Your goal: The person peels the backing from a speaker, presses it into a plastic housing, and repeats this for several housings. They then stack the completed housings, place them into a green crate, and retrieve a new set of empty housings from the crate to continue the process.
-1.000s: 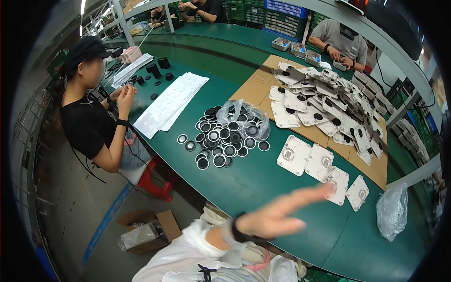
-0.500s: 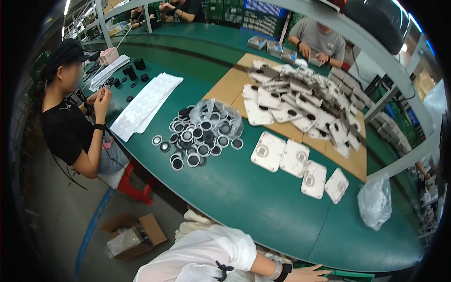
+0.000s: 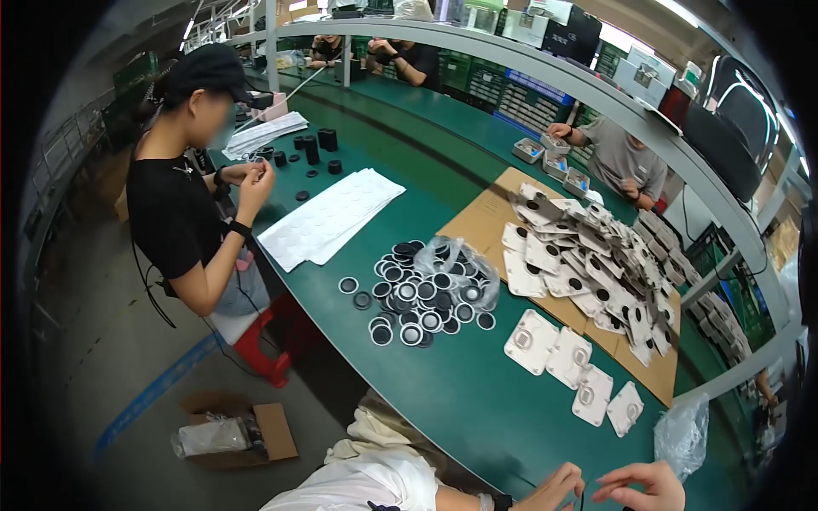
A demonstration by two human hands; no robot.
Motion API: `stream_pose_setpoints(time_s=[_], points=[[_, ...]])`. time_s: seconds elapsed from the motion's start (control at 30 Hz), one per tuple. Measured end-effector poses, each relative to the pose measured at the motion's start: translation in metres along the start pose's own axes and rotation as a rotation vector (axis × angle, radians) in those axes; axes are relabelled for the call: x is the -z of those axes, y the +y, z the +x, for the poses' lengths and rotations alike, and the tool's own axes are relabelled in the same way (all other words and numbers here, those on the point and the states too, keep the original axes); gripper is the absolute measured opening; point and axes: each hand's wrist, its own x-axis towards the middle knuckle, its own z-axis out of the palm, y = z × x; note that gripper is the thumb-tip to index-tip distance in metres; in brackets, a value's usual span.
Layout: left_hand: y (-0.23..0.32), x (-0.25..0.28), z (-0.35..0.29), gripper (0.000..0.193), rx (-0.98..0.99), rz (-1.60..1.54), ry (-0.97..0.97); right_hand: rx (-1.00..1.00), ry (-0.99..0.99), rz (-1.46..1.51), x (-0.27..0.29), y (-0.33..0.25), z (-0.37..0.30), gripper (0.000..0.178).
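At the lower edge, my left hand (image 3: pixel 552 490) has its fingers bent and drawn together. A thin dark strand shows at its fingertips, too small to name. Just to the right, my right hand (image 3: pixel 641 488) has its fingers apart, with nothing visible in them. Both hands are over the near table edge, partly cut off by the picture. Beyond them on the green table (image 3: pixel 477 400) lie several square white plates with rounded corners (image 3: pixel 591 395). Left of these is a loose heap of black round discs with pale rims (image 3: pixel 410 334), a clear plastic bag (image 3: pixel 460 266) partly over it.
Brown cardboard (image 3: pixel 477 223) carries a large pile of white plates with black round spots (image 3: pixel 588 255). A crumpled clear bag (image 3: pixel 682 439) sits right of my hands. White sticker sheets (image 3: pixel 332 217) lie near a seated co-worker (image 3: pixel 183 187). A metal frame (image 3: pixel 400 32) spans above.
My view has swung left and up, so the table things sit lower and farther right. My right hand has come into view beside my left, whose outstretched fingers have bent.
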Motion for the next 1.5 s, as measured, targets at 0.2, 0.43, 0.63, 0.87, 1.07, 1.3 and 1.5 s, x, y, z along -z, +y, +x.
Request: stream_pose_setpoints(time_s=[0.2, 0.43, 0.63, 0.87, 1.07, 1.3, 1.5], points=[[0.088, 0.031, 0.025, 0.05, -0.179, -0.241, -0.039, 0.125, 0.43, -0.15, -0.04, 0.021, 0.029, 0.018], [0.044, 0.008, 0.01, 0.033, -0.07, -0.448, -0.351, 0.171, 0.376, 0.247, -0.069, 0.065, 0.042, 0.021], [0.047, 0.012, 0.006, 0.044, 0.284, -0.469, -0.5, 0.361, 0.312, 0.979, -0.064, 0.099, 0.03, 0.015], [0.042, 0.025, 0.009, 0.038, 0.438, -0.612, -0.305, 0.571, 0.818, -0.535, -0.061, 0.111, 0.052, 0.015], [0.03, 0.036, -0.011, 0.05, 0.287, -0.552, -0.495, 0.489, 0.489, 0.77, -0.098, 0.087, 0.034, 0.019], [0.04, -0.038, -0.089, 0.039, 0.287, -0.683, -0.973, 0.478, 0.806, 0.947, -0.114, 0.117, -0.104, 0.018], [0.012, -0.044, -0.118, 0.034, -0.064, -0.151, -1.292, -0.093, 1.183, 0.06, -0.072, 0.146, -0.257, 0.027]])
